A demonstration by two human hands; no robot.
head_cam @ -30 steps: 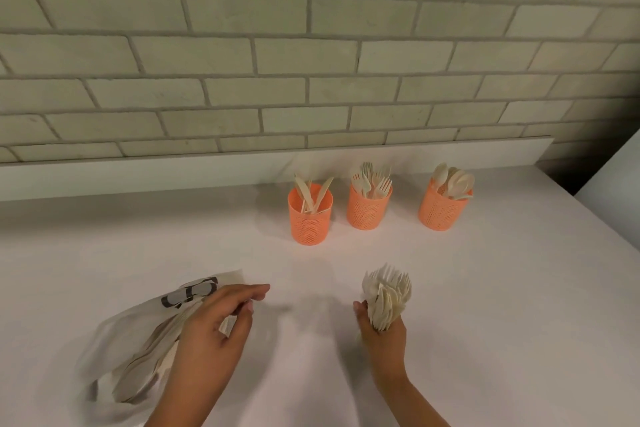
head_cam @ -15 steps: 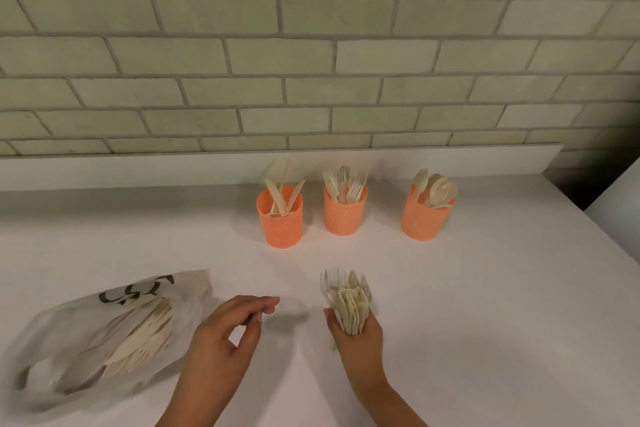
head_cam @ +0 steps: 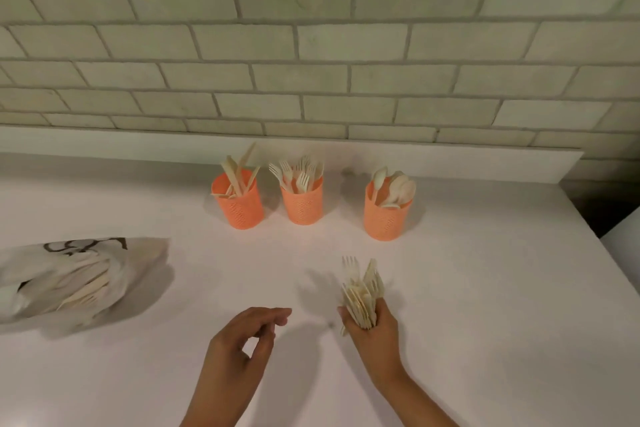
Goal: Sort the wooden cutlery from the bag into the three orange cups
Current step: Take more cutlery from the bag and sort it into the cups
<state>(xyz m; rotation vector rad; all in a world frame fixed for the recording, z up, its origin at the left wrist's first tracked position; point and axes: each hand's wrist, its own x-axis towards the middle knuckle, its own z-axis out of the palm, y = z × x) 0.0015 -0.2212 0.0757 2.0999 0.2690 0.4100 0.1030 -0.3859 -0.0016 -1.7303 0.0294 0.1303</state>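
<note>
right hand (head_cam: 375,336) clamps a bundle of pale wooden forks (head_cam: 362,291), tines pointing away at the middle orange perforated cup (head_cam: 303,204), ahead and slightly left; left hand (head_cam: 239,354) loose, empty, nearer the white plastic bag (head_cam: 69,281).

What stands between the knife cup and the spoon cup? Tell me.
The fork cup stands there, apart from both the knife cup and the spoon cup; the head view shows it.

Matt wooden cutlery (head_cam: 363,295); perforated orange plastic cups (head_cam: 302,201); thin translucent bag (head_cam: 74,279); smooth counter (head_cam: 485,288).
</note>
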